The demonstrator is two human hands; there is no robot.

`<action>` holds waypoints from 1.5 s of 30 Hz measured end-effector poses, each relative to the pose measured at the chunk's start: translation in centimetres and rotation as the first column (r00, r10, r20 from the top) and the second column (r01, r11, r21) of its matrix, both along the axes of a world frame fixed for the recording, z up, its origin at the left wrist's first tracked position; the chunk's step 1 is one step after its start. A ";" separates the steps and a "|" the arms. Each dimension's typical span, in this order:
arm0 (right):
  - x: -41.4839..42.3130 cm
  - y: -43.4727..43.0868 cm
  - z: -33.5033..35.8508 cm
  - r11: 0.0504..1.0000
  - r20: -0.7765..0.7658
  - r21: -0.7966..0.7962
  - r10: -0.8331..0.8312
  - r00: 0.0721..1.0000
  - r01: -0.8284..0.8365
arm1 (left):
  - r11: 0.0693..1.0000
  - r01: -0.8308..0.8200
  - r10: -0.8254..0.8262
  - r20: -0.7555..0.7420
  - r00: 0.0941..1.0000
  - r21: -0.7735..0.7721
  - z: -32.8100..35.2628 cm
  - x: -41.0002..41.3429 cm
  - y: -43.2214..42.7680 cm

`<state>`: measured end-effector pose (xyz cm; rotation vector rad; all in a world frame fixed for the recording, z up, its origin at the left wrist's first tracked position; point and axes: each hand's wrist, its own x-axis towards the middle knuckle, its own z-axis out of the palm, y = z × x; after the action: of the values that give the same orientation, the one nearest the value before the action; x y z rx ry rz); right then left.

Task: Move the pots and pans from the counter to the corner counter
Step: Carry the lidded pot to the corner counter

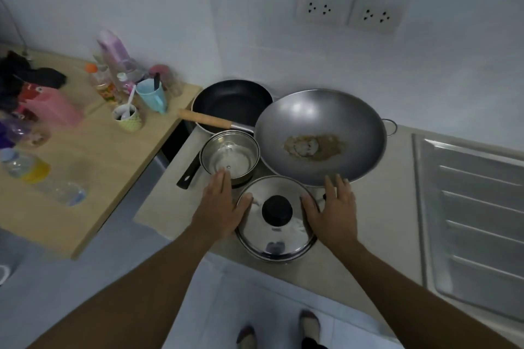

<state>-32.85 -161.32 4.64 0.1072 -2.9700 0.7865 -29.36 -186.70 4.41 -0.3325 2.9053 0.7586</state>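
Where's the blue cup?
In the head view, the blue cup stands on the wooden counter at left, just left of the black frying pan.

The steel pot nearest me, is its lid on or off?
On: the shiny lid with its black knob covers the pot, whose rim shows beneath it at the front.

Wok (pixel 320 119), pan (pixel 231 100), saucepan (pixel 230 156), pot (pixel 273 246) on counter (pixel 371 224)

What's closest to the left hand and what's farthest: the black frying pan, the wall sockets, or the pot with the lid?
From the left hand, in the head view:
1. the lidded pot, right beside the hand, thumb at its rim.
2. the black frying pan, behind, in the corner.
3. the wall sockets, up on the wall, to the right.
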 end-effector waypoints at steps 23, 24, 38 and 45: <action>-1.0 -3.9 -0.5 0.990 0.026 0.039 -0.133 0.991 0.132 | 0.969 0.155 -0.188 -0.166 0.968 -0.193 -1.1 -4.9 -3.9; -1.1 -3.9 -0.5 0.990 0.026 0.038 -0.136 0.990 0.135 | 0.967 0.159 -0.194 -0.171 0.966 -0.200 -1.1 -5.0 -3.9; -1.4 -2.4 0.0 0.996 0.244 -0.059 -0.057 0.968 0.074 | 0.909 0.233 -0.230 0.050 0.972 -0.346 0.1 -5.8 -4.2; 0.6 2.4 3.1 0.972 0.218 -0.162 -0.132 0.967 0.169 | 0.897 0.381 -0.389 0.008 0.921 -0.223 4.0 -6.6 0.8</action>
<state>-32.26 -158.95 7.78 -0.2215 -3.0282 1.1013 -35.97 -185.94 8.39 0.2417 2.9501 0.3836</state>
